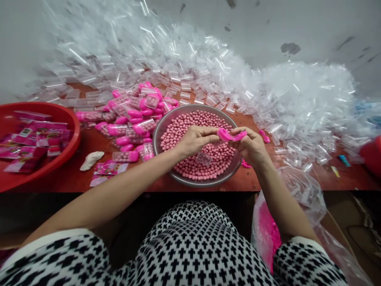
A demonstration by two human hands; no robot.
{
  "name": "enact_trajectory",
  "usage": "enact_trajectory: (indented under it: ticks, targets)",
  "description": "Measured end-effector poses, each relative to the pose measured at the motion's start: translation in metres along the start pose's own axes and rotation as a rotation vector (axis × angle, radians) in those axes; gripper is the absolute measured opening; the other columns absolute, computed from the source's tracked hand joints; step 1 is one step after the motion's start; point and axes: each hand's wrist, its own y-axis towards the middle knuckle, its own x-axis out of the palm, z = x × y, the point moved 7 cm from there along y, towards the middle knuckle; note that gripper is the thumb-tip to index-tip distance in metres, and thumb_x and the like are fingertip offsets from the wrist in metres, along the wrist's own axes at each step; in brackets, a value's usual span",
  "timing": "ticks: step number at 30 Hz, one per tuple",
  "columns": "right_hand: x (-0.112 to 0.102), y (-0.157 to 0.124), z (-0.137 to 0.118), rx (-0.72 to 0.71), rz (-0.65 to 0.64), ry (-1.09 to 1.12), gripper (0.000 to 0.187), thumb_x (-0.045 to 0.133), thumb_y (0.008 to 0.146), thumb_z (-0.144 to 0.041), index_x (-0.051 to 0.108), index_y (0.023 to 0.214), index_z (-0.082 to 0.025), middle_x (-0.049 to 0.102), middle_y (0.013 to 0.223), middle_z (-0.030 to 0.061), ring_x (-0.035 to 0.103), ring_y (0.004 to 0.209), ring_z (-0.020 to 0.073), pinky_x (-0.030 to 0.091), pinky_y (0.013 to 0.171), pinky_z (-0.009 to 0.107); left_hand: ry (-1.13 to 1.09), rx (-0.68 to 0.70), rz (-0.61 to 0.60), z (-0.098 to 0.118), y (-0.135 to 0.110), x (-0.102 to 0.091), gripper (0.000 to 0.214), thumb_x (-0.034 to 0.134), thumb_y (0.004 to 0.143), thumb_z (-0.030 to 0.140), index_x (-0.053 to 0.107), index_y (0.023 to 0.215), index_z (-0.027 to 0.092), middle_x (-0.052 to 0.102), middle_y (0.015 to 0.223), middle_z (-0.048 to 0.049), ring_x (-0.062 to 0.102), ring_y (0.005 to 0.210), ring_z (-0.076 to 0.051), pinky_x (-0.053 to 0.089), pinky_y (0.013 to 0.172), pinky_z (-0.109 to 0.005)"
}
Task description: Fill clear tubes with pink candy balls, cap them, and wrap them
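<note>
Over a metal bowl (238, 169) of round pink candy balls (190, 123), my two hands meet at a bright pink plastic cap piece (231, 136). It looks like a pair of joined caps. My left hand (198, 139) pinches its left end between thumb and fingers. On the other end, my right hand (250, 145) is closed, with the fingertips partly behind the piece. A clear plastic tube (204, 159) lies on the candy balls below. More pink cap pieces (264, 136) rest on the table just right of the bowl.
Filled tubes with pink caps (133, 115) are heaped left of the bowl. Clear empty tubes (184, 59) pile up along the wall. A red basin (76, 131) holds pink packets, with a white lump (91, 160) beside it. A plastic bag of pink pieces (269, 226) hangs at the lower right.
</note>
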Motion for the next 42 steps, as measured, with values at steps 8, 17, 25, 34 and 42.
enact_trajectory:
  ticks: [8, 17, 25, 34, 42]
  targets:
    - [0.036, 0.001, 0.025, 0.392, -0.269, 0.144, 0.041, 0.072, 0.071, -0.054, 0.068, 0.095, -0.021, 0.074, 0.087, 0.0065, 0.070, 0.092, 0.0268, 0.058, 0.086, 0.050, 0.273, 0.144, 0.040, 0.003, -0.004, -0.005, 0.018, 0.070, 0.081, 0.030, 0.078, 0.095, 0.023, 0.071, 0.106, -0.0060, 0.063, 0.104, -0.021, 0.048, 0.097, -0.035]
    - [0.040, 0.010, 0.032, 0.324, -0.022, 0.082, 0.028, 0.064, 0.067, -0.047, 0.065, 0.076, -0.021, 0.073, 0.075, 0.0080, 0.069, 0.085, 0.0282, 0.059, 0.077, 0.048, 0.382, 0.196, 0.021, 0.013, -0.006, 0.001, 0.013, 0.067, 0.084, 0.024, 0.078, 0.092, 0.023, 0.072, 0.099, -0.0044, 0.063, 0.099, -0.019, 0.049, 0.092, -0.031]
    - [0.038, 0.011, 0.018, 0.082, -0.193, -0.368, 0.049, 0.066, 0.077, -0.062, 0.064, 0.105, -0.021, 0.071, 0.101, 0.0064, 0.065, 0.092, 0.0217, 0.055, 0.080, 0.039, 0.307, 0.073, 0.156, 0.028, -0.011, -0.043, 0.024, 0.066, 0.086, 0.032, 0.075, 0.101, 0.016, 0.075, 0.095, -0.0053, 0.067, 0.085, -0.018, 0.054, 0.080, -0.031]
    - [0.068, -0.004, 0.039, -0.081, -0.493, -1.681, 0.029, 0.071, 0.080, -0.042, 0.067, 0.092, -0.016, 0.067, 0.102, 0.0137, 0.063, 0.088, 0.0259, 0.040, 0.060, 0.029, 0.996, -0.044, 0.419, 0.052, -0.044, -0.141, 0.039, 0.068, 0.087, 0.035, 0.065, 0.122, 0.018, 0.068, 0.126, -0.0001, 0.058, 0.117, -0.022, 0.039, 0.111, -0.045]
    - [0.061, 0.000, 0.022, -0.118, -0.397, -1.530, 0.013, 0.061, 0.087, -0.030, 0.065, 0.086, -0.017, 0.070, 0.076, 0.0060, 0.060, 0.069, 0.0188, 0.032, 0.059, 0.028, 1.075, 0.113, -0.289, 0.014, -0.035, 0.001, 0.025, 0.057, 0.090, 0.023, 0.068, 0.111, 0.019, 0.072, 0.104, -0.0078, 0.067, 0.096, -0.021, 0.050, 0.088, -0.033]
